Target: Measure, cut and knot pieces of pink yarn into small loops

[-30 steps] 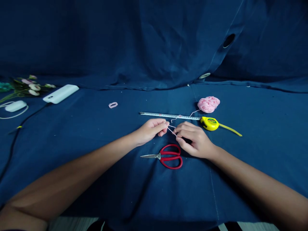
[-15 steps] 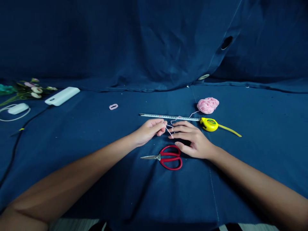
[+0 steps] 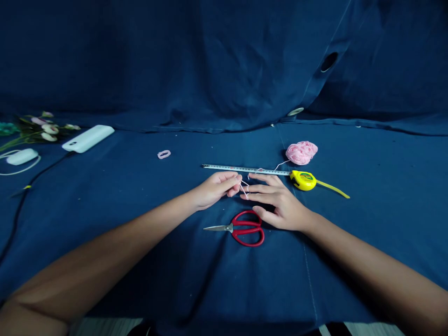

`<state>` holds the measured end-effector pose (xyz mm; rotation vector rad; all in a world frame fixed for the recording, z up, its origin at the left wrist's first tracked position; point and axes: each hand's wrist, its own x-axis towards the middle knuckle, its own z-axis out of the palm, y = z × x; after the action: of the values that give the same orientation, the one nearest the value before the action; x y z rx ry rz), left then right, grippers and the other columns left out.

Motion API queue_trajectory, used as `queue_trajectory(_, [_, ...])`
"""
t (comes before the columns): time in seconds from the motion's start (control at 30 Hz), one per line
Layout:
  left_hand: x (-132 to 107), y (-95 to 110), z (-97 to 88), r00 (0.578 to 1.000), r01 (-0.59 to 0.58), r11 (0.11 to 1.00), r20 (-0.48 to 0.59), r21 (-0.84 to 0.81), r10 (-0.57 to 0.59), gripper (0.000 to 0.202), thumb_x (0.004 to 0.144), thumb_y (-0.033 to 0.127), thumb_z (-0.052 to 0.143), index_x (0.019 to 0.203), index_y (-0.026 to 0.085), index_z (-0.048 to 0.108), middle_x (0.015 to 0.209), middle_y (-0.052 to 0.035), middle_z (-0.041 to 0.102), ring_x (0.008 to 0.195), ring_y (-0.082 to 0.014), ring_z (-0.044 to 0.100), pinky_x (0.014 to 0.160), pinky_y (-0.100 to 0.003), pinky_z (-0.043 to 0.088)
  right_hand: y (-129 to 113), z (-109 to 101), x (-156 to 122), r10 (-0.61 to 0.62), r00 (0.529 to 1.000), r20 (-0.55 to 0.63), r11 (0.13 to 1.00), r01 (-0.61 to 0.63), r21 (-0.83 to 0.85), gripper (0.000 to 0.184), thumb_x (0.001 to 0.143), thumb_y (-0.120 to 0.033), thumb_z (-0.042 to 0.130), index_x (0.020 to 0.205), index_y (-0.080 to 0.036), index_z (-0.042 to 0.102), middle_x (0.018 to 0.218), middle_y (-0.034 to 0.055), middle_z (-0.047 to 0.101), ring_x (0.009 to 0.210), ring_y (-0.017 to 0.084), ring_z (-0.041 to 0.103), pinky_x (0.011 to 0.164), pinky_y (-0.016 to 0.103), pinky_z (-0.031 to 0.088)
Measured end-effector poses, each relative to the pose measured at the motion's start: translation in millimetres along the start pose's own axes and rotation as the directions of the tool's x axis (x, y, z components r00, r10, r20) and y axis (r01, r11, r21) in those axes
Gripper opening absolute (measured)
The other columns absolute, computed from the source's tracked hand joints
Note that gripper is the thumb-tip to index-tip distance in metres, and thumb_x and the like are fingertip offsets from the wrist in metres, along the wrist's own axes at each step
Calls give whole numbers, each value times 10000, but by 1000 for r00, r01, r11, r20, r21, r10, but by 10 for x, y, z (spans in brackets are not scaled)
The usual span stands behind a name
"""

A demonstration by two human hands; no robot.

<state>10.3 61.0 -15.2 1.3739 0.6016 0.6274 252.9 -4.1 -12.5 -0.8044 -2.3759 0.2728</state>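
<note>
Just now, left hand [image 3: 215, 189] nearly closed, pinching thin pink yarn [image 3: 244, 189] between the fingertips, and right hand [image 3: 282, 200] open and flat, long fingers right beside the yarn, with no holding to be seen. Yarn running back over a steel tape measure [image 3: 245, 170] to a soft pink yarn ball [image 3: 301, 153], maybe left close for easy pulling. Red scissors [image 3: 247, 230] just below both hands, maybe kept handy
</note>
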Motion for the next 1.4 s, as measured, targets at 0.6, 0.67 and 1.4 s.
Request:
queue_trajectory(0.6, [-16,63,24,1000,11,999,15,-36,-11,389,987,439,621,743,160,503,627,43,454,614,-99,386,655,-266,323,16,18,1,-24,999,44,1000,23,13,551,932,-186,638,1466,-316,601,1449,24,656,1484,334,439,1167,611,409])
queue_trajectory(0.67, [-21,69,27,1000,14,999,8,-29,-13,385,986,443,619,750,159,510,627,43,462,611,-99,390,658,-266,327,17,17,-1,-13,999,48,1000,12,7,563,910,-170,647,1451,-324,616,1475,16,635,1498,337,416,1177,612,395])
queue_trajectory(1.4, [10,10,-27,1000,21,996,2,-87,-21,386,1008,422,594,732,161,526,622,42,449,616,-104,399,698,-278,364,-2,20,-1,18,1000,24,1000,-19,22,644,921,-77,541,1506,-344,549,1438,1,663,1476,317,454,1145,603,427])
